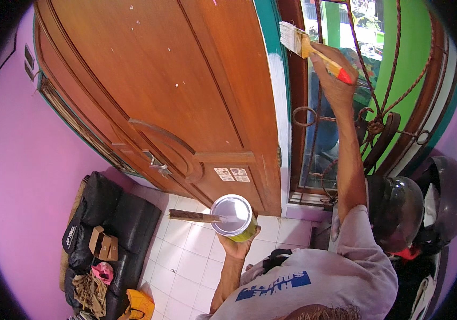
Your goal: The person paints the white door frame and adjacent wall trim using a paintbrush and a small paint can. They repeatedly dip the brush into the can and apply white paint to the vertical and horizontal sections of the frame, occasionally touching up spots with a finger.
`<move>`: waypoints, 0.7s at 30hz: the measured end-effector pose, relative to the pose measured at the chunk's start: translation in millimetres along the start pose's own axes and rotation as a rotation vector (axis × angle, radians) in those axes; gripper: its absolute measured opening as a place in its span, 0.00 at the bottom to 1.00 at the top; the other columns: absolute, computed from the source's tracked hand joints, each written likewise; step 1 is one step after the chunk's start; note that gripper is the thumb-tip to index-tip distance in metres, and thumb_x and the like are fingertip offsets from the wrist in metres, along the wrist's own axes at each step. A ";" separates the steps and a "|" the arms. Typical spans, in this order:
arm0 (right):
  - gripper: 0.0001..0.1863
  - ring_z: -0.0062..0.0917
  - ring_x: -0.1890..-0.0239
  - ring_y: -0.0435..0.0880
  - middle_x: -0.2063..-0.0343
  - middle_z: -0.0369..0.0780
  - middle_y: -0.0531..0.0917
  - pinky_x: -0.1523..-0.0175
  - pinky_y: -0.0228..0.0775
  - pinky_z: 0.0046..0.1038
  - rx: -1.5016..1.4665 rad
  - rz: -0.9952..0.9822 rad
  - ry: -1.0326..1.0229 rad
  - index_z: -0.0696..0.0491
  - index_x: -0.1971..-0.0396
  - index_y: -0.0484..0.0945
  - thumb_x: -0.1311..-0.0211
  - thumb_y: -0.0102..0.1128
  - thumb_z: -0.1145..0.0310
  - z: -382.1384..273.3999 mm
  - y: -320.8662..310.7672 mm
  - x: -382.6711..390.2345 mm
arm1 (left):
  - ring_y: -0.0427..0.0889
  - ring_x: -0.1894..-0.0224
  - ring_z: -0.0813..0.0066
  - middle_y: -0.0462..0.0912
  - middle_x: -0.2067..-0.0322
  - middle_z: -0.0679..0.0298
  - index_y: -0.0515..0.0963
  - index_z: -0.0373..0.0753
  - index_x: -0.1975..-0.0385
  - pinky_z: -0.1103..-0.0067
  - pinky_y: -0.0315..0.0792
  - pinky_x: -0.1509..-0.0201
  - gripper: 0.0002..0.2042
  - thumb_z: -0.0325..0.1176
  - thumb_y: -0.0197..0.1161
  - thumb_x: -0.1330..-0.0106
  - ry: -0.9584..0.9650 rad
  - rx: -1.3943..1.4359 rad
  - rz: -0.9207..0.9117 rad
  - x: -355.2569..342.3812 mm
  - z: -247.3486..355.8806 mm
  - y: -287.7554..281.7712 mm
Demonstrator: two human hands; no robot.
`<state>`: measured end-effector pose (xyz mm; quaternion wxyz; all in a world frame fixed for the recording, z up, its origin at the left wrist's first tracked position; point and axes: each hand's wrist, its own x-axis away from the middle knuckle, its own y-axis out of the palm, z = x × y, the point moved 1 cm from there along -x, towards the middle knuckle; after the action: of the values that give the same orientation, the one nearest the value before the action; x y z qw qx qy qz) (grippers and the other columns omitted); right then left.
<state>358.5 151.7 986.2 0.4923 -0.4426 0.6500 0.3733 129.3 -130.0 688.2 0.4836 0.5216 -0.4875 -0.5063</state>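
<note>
In my raised right hand (pixel 334 77) is a paintbrush (pixel 292 38), gripped by its wooden, red-tipped handle. The white-coated bristles meet the teal door frame (pixel 269 26) beside the window, or hover just off it; I cannot tell which. Lower on that frame, a strip (pixel 277 80) is white. My left hand (pixel 238 246) supports an opened paint can (pixel 249 234) from below, its fingers wrapped round the base. White paint fills the view inside the can, and a wooden stick (pixel 191 215) lies across its rim with one end in the paint.
A brown wooden door (pixel 207 96) stands ahead. Right of it, a twisted iron grille (pixel 375 125) covers the window. Dark helmets (pixel 402 213) sit at right. A black sofa (pixel 129 224) with a cardboard box (pixel 103 244) and cloths stands at left on white tiles (pixel 191 261).
</note>
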 end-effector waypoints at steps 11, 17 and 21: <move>0.10 0.24 0.56 0.87 0.58 0.41 0.89 0.48 0.78 0.28 0.126 -0.262 0.193 0.57 0.55 0.86 0.36 0.66 0.74 -13.4 -8.9 68.1 | 0.61 0.29 0.48 0.68 0.35 0.48 0.66 0.47 0.32 0.37 0.68 0.40 0.36 0.65 0.54 0.33 0.011 0.014 0.016 9.2 17.8 -9.8; 0.17 0.19 0.65 0.87 0.64 0.36 0.89 0.56 0.78 0.24 0.225 -0.239 0.307 0.53 0.54 0.87 0.35 0.69 0.56 -9.6 -1.3 -12.7 | 0.63 0.30 0.46 0.69 0.35 0.47 0.67 0.48 0.32 0.35 0.69 0.41 0.35 0.64 0.55 0.32 0.011 0.014 0.027 13.4 28.8 -15.7; 0.18 0.19 0.62 0.86 0.62 0.37 0.89 0.55 0.79 0.22 0.290 -0.114 0.183 0.54 0.50 0.85 0.35 0.69 0.61 9.5 4.3 -59.3 | 0.62 0.29 0.45 0.69 0.35 0.47 0.67 0.48 0.32 0.35 0.68 0.40 0.35 0.63 0.58 0.33 0.010 0.034 0.000 13.7 30.3 -12.6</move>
<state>364.7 174.2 1041.7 0.5101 -0.4351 0.7129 0.2056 99.4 -143.3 674.2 0.4772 0.5321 -0.4937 -0.4954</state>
